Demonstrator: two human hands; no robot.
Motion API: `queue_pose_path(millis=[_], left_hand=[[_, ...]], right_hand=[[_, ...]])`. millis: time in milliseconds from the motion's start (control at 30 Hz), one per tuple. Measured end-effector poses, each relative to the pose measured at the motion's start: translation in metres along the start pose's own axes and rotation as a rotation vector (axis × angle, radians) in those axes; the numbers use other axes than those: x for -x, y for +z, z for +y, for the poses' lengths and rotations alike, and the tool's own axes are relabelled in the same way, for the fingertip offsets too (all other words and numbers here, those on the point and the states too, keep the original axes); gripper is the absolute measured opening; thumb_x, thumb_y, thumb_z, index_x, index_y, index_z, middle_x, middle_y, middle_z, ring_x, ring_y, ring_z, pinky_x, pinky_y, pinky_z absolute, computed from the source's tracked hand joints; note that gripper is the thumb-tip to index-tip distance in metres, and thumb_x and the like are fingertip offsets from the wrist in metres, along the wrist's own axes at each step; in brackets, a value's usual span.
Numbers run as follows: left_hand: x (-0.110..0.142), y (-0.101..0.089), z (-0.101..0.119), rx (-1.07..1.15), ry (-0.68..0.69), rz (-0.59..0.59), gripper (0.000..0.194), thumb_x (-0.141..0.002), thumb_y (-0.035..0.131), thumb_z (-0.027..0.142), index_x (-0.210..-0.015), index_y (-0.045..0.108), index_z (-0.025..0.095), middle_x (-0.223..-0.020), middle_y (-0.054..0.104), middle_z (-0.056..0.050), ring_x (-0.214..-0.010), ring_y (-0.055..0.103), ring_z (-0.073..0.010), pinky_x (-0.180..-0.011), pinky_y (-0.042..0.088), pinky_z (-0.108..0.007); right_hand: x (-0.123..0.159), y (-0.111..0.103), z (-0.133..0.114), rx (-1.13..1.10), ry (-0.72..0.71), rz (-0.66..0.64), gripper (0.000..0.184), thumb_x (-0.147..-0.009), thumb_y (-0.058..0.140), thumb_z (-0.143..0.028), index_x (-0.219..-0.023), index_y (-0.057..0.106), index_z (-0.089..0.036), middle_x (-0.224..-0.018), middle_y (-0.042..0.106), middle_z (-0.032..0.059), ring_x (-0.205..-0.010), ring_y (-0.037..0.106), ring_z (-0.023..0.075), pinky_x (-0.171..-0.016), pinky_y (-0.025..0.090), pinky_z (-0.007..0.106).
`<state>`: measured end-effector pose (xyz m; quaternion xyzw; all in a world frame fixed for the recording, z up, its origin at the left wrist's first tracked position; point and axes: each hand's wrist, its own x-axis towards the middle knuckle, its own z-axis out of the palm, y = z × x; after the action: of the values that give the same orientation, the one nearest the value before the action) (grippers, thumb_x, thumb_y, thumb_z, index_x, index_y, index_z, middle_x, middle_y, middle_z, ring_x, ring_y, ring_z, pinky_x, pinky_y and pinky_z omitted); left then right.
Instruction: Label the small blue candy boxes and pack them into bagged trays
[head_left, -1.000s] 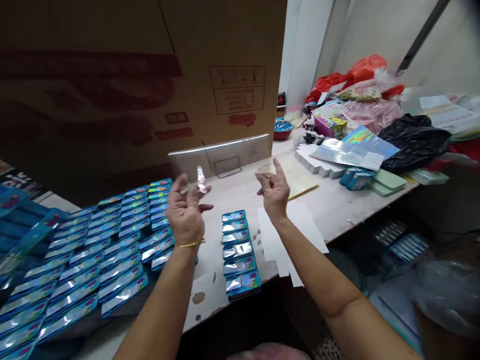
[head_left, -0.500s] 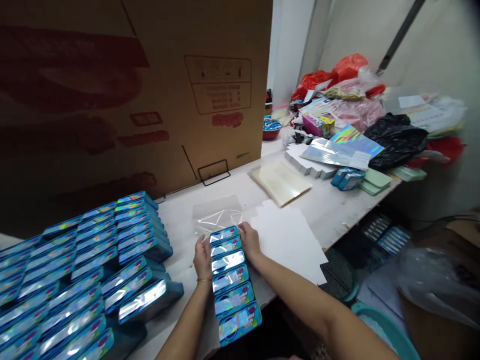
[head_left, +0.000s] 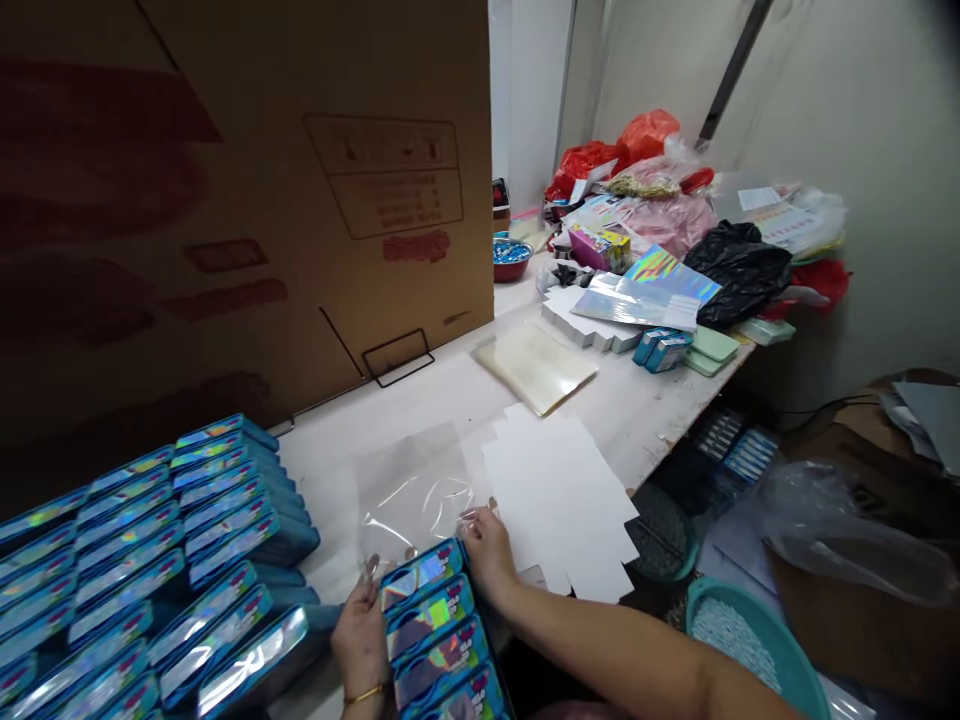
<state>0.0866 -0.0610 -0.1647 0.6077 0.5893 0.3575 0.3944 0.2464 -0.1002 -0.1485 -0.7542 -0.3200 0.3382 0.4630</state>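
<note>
1. The person's left hand is nearly closed, its fingertips pinching the lower edge of a clear plastic bag.
2. The right hand is also nearly closed, with thumb and fingers pinching the bag's other lower corner.
3. The bag lies spread on the white table, its lower edge stretched between both hands, just above a column of blue holographic packs.
4. That column runs between the hands; four packs show before it leaves the view.
5. To the left, a larger block of blue packs holds at least twenty.
6. Beside the right hand lies one pile of white die-cut card.
7. Beyond stand one cardboard box, one metal wire stand, and one red bowl.
</note>
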Motion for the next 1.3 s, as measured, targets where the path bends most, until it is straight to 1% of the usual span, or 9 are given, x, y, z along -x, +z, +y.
queue_pose_path(millis=[167, 267, 367, 500, 633, 867, 1000, 1200, 1300], left_hand=[[0.029, -0.003, 0.011, -0.127, -0.050, 0.062, 0.072, -0.065, 0.051, 0.039, -0.128, 0.034, 0.010, -0.062, 0.062, 0.001, -0.056, 0.058, -0.0183, -0.054, 0.046, -0.029], [0.035, -0.007, 0.019, -0.318, 0.111, -0.048, 0.052, -0.071, 0.047, 0.033, -0.120, 0.047, 0.017, -0.070, 0.062, -0.001, -0.061, 0.058, -0.0171, -0.056, 0.043, -0.027], [0.028, -0.009, 0.030, -0.468, 0.262, 0.012, 0.033, -0.076, 0.041, 0.030, -0.098, 0.062, 0.018, -0.083, 0.060, -0.006, -0.072, 0.057, -0.0177, -0.061, 0.042, -0.027], [0.015, -0.010, 0.048, -0.505, 0.362, 0.075, 0.028, -0.078, 0.038, 0.029, -0.084, 0.062, 0.016, -0.079, 0.060, -0.006, -0.071, 0.055, -0.0168, -0.064, 0.041, -0.027], [0.006, -0.015, 0.066, -0.526, 0.274, 0.023, 0.020, -0.075, 0.045, 0.030, -0.075, 0.062, 0.019, -0.066, 0.063, -0.003, -0.062, 0.055, -0.0160, -0.057, 0.037, -0.025], [0.007, -0.024, 0.077, -0.550, 0.376, 0.024, 0.016, -0.075, 0.045, 0.027, -0.070, 0.056, 0.019, -0.066, 0.061, -0.002, -0.063, 0.055, -0.0153, -0.059, 0.037, -0.025], [0.013, -0.022, 0.075, -0.529, 0.498, 0.053, 0.018, -0.079, 0.040, 0.024, -0.069, 0.053, 0.017, -0.070, 0.057, -0.004, -0.067, 0.053, -0.0153, -0.062, 0.039, -0.026], [0.009, -0.024, 0.073, -0.300, 0.446, 0.078, 0.018, -0.079, 0.045, 0.027, -0.066, 0.051, 0.017, -0.062, 0.051, 0.000, -0.058, 0.050, -0.0116, -0.056, 0.039, -0.023], [0.014, -0.029, 0.071, -0.340, 0.565, 0.050, 0.015, -0.080, 0.044, 0.023, -0.069, 0.054, 0.018, -0.069, 0.054, -0.002, -0.068, 0.052, -0.0132, -0.064, 0.041, -0.025]], right_hand=[[0.020, -0.035, 0.000, 0.462, -0.228, -0.125, 0.045, -0.078, 0.041, -0.013, -0.123, 0.037, -0.016, -0.075, 0.064, 0.0025, -0.067, 0.059, 0.0159, -0.062, 0.043, 0.025], [0.024, -0.049, -0.013, 0.880, -0.368, -0.215, 0.027, -0.081, 0.038, -0.015, -0.104, 0.051, -0.019, -0.080, 0.063, 0.0049, -0.069, 0.059, 0.0173, -0.061, 0.042, 0.026], [0.019, -0.052, -0.028, 1.050, -0.527, -0.175, 0.020, -0.082, 0.038, -0.018, -0.089, 0.056, -0.019, -0.092, 0.060, 0.0075, -0.080, 0.057, 0.0182, -0.065, 0.041, 0.027], [0.003, -0.052, -0.047, 1.020, -0.587, -0.222, 0.025, -0.084, 0.036, -0.021, -0.085, 0.061, -0.019, -0.090, 0.061, 0.0058, -0.083, 0.056, 0.0173, -0.065, 0.039, 0.025], [-0.007, -0.055, -0.065, 0.969, -0.475, -0.347, 0.025, -0.080, 0.040, -0.021, -0.085, 0.065, -0.021, -0.087, 0.066, 0.0037, -0.080, 0.058, 0.0168, -0.064, 0.038, 0.024], [0.007, -0.059, -0.073, 0.946, -0.514, -0.270, 0.025, -0.082, 0.038, -0.018, -0.088, 0.062, -0.020, -0.082, 0.066, 0.0035, -0.075, 0.059, 0.0157, -0.061, 0.034, 0.023], [0.017, -0.057, -0.060, 0.921, -0.679, -0.158, 0.024, -0.083, 0.036, -0.015, -0.085, 0.060, -0.018, -0.079, 0.063, 0.0031, -0.070, 0.057, 0.0131, -0.058, 0.032, 0.022], [0.018, -0.056, -0.045, 0.838, -1.008, 0.006, 0.024, -0.082, 0.038, -0.012, -0.088, 0.061, -0.016, -0.069, 0.059, 0.0038, -0.063, 0.053, 0.0126, -0.058, 0.034, 0.023], [0.018, -0.059, -0.038, 0.749, -1.157, 0.049, 0.025, -0.084, 0.038, -0.013, -0.094, 0.061, -0.016, -0.067, 0.059, 0.0045, -0.063, 0.054, 0.0133, -0.061, 0.038, 0.025]])
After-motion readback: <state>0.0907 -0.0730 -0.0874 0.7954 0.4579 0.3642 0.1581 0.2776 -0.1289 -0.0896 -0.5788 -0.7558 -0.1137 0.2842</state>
